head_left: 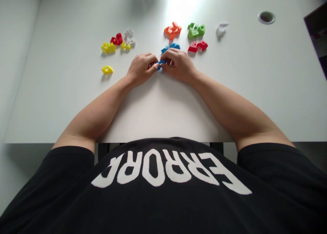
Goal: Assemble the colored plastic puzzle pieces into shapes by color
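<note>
Near the middle of the table, my left hand [143, 68] and my right hand [178, 64] meet at a small blue plastic piece [160, 63]. The fingertips of both hands pinch it from either side. Its exact shape is partly covered by my fingers. Just beyond my right hand's knuckles lie more blue pieces [174, 46], partly hidden by that hand. A single yellow piece [107, 70] rests on the table to the left of my left hand.
On the white table [163, 115], beyond my hands, lie orange pieces [173, 31], green pieces [196, 30], red pieces [198, 46] and a white piece [222, 29]. Another cluster of yellow, red and white pieces [129, 37] lies farther left. A round cable hole [266, 17] is at upper right.
</note>
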Action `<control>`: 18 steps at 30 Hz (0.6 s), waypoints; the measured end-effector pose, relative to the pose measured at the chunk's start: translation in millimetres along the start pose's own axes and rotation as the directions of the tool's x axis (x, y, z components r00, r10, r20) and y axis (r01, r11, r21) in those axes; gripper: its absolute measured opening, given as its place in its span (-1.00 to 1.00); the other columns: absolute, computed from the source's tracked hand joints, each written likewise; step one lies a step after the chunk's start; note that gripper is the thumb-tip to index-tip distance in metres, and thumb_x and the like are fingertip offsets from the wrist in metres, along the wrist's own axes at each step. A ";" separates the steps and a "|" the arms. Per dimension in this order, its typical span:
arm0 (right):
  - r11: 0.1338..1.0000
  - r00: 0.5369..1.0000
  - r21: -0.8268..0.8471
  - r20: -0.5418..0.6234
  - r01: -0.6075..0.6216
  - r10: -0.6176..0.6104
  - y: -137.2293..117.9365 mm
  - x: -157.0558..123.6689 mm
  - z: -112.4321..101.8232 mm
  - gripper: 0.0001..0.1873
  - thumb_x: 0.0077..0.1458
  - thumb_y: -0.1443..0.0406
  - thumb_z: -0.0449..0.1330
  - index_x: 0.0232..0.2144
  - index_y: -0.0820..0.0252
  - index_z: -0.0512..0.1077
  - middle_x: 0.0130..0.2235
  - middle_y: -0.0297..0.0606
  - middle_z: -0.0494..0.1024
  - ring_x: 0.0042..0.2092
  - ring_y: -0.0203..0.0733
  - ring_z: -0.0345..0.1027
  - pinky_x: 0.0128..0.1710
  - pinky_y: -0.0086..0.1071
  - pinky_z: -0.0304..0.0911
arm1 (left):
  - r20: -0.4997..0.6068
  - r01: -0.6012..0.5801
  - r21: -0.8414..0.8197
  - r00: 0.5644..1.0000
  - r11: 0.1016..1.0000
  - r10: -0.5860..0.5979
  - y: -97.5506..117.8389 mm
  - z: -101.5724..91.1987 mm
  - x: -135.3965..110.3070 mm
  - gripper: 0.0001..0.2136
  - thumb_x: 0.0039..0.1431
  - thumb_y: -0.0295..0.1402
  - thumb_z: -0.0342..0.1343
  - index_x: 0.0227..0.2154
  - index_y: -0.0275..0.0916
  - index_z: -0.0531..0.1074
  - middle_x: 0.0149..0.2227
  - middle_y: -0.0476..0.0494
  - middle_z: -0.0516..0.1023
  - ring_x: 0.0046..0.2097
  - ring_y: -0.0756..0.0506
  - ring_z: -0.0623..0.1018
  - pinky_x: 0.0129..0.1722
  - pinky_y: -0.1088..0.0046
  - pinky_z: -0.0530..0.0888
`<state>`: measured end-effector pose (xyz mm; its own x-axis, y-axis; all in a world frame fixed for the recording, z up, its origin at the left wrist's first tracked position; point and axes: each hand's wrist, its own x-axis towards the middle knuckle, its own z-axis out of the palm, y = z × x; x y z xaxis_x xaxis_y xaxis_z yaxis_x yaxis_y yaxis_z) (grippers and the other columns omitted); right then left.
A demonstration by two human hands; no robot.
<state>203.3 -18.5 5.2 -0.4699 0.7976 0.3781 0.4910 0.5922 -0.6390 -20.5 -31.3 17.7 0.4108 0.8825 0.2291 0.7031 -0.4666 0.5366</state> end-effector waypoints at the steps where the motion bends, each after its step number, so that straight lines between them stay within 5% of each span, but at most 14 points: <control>1: 1.000 1.000 0.004 -0.001 -0.003 0.003 0.0 0.4 0.0 -0.67 0.21 -0.08 0.23 -0.26 -0.01 0.51 -0.19 -0.26 0.60 -0.26 -0.13 0.33 -0.22 -0.15 0.28 | 0.000 -0.001 0.006 1.000 1.000 0.001 0.0 -0.1 0.0 -0.84 0.27 -0.17 0.12 -0.29 -0.06 0.57 -0.22 -0.17 0.64 -0.17 -0.21 0.53 -0.12 0.19 0.41; 5: 1.000 1.000 0.005 0.006 -0.008 0.008 -0.1 1.4 0.1 -0.60 0.21 -0.16 0.20 -0.26 -0.03 0.52 -0.20 -0.26 0.61 -0.25 -0.15 0.29 -0.22 -0.16 0.26 | 0.003 -0.010 0.020 1.000 1.000 0.010 -0.1 -0.3 0.0 -0.84 0.28 -0.18 0.12 -0.29 -0.05 0.57 -0.20 -0.18 0.64 -0.18 -0.21 0.53 -0.11 0.18 0.42; 18: 0.999 1.000 -0.038 0.003 0.016 -0.016 -0.4 -1.0 -0.7 -0.79 0.25 0.06 0.23 -0.25 0.03 0.50 -0.18 -0.22 0.59 -0.24 -0.09 0.37 -0.21 -0.18 0.30 | 0.010 0.004 0.011 1.000 1.000 -0.004 1.4 -0.9 -0.3 -0.85 0.29 -0.20 0.13 -0.29 -0.06 0.58 -0.19 -0.17 0.64 -0.16 -0.21 0.54 -0.12 0.18 0.41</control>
<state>204.1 -19.4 5.6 -0.4794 0.7880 0.3863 0.5110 0.6085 -0.6071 -20.2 -32.2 19.2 0.4136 0.8839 0.2183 0.7114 -0.4634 0.5284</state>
